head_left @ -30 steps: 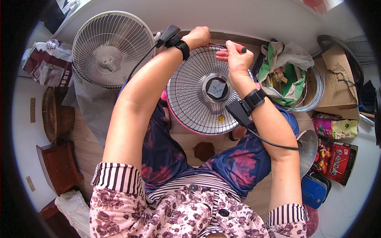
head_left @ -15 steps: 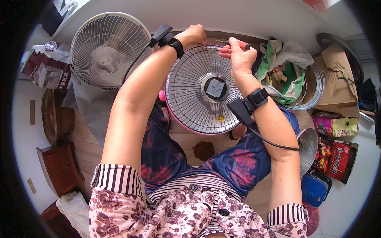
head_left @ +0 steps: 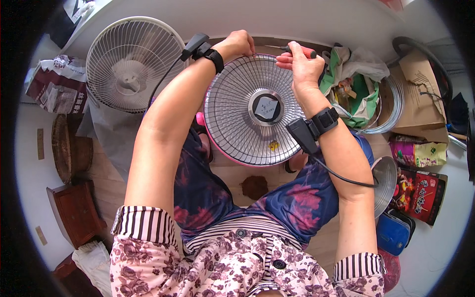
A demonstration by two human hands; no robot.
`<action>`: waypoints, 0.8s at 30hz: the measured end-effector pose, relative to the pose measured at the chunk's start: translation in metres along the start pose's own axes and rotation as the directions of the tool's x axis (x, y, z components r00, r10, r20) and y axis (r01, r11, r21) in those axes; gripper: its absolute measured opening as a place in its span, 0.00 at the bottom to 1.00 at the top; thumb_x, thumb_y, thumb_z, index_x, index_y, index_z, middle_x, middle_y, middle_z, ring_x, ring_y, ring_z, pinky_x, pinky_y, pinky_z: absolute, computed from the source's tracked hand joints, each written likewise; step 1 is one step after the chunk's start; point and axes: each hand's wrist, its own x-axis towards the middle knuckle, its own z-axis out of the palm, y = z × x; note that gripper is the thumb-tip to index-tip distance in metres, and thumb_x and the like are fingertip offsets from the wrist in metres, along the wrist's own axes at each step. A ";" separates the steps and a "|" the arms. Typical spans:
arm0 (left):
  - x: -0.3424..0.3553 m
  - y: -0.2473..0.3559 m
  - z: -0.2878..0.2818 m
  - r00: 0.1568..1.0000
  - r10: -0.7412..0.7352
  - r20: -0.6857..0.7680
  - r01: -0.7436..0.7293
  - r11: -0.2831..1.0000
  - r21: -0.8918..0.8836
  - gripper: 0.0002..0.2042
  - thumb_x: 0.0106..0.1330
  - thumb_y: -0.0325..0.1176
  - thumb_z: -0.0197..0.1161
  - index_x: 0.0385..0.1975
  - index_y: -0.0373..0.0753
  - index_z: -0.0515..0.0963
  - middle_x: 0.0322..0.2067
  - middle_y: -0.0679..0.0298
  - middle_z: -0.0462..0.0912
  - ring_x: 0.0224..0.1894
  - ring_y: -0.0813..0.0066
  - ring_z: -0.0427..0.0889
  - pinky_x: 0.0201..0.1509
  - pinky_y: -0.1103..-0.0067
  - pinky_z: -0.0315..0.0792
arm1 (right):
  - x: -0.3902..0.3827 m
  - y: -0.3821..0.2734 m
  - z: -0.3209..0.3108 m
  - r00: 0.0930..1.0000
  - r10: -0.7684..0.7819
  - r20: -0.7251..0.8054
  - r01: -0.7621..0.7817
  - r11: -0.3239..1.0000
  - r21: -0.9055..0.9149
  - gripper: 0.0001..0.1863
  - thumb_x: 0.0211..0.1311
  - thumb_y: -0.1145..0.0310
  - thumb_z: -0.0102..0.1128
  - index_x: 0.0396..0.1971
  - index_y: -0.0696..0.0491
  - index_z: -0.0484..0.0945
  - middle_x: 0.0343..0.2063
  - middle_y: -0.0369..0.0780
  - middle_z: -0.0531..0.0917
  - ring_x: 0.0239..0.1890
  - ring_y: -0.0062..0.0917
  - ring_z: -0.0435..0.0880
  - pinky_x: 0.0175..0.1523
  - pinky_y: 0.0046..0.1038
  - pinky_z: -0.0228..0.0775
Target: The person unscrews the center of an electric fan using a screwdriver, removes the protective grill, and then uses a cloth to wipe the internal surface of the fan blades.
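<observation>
Right hand (head_left: 307, 69) is holding a red-handled screwdriver (head_left: 309, 52), fingers partly spread; left hand (head_left: 241, 43) is curling its fingers by the dish heater (head_left: 232, 99), hold unclear

dish heater (head_left: 237, 123) is silver behind a black wire grille (head_left: 232, 91), with a hot pink rim (head_left: 225, 155) and a yellow sticker (head_left: 273, 145). the screwdriver (head_left: 308, 52) has a red handle going black at the end. desk fan (head_left: 129, 67) is just plain off-white. shirt (head_left: 217, 267) is pale pink with dusky purple roses, cuffs (head_left: 144, 223) in black and pale pink stripes, trousers (head_left: 307, 205) navy with blotchy pink flowers.
</observation>
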 end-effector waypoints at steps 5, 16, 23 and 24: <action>0.000 -0.002 -0.005 0.988 -0.153 -0.003 0.149 0.967 -0.207 0.05 0.50 0.26 0.64 0.27 0.42 0.82 0.24 0.66 0.83 0.28 0.80 0.80 0.30 0.81 0.76 | 0.000 -0.010 -0.003 0.989 -0.149 0.015 0.149 0.974 -0.168 0.11 0.56 0.68 0.59 0.23 0.62 0.79 0.14 0.39 0.79 0.14 0.21 0.79 0.18 0.20 0.70; -0.009 -0.028 -0.005 0.984 -0.173 0.034 0.162 0.813 -0.560 0.02 0.55 0.27 0.63 0.28 0.41 0.81 0.23 0.70 0.81 0.28 0.83 0.78 0.29 0.83 0.72 | -0.002 -0.013 -0.012 0.975 -0.198 0.100 0.213 0.962 -0.170 0.13 0.56 0.65 0.61 0.24 0.63 0.79 0.14 0.40 0.79 0.13 0.20 0.78 0.19 0.20 0.72; -0.015 -0.020 -0.001 0.968 -0.251 -0.006 0.204 0.798 -0.567 0.03 0.55 0.26 0.63 0.29 0.40 0.82 0.24 0.69 0.81 0.25 0.83 0.78 0.25 0.84 0.70 | -0.001 -0.003 -0.016 0.983 -0.145 0.110 0.171 0.942 -0.290 0.14 0.55 0.64 0.61 0.22 0.62 0.79 0.13 0.41 0.79 0.12 0.20 0.78 0.18 0.20 0.71; -0.016 -0.021 -0.001 0.966 -0.258 0.003 0.212 0.785 -0.582 0.03 0.55 0.26 0.64 0.29 0.41 0.82 0.24 0.69 0.81 0.25 0.83 0.77 0.24 0.84 0.70 | -0.001 -0.002 -0.015 0.984 -0.138 0.113 0.166 0.939 -0.300 0.14 0.55 0.65 0.61 0.22 0.62 0.79 0.13 0.41 0.79 0.12 0.20 0.78 0.18 0.20 0.71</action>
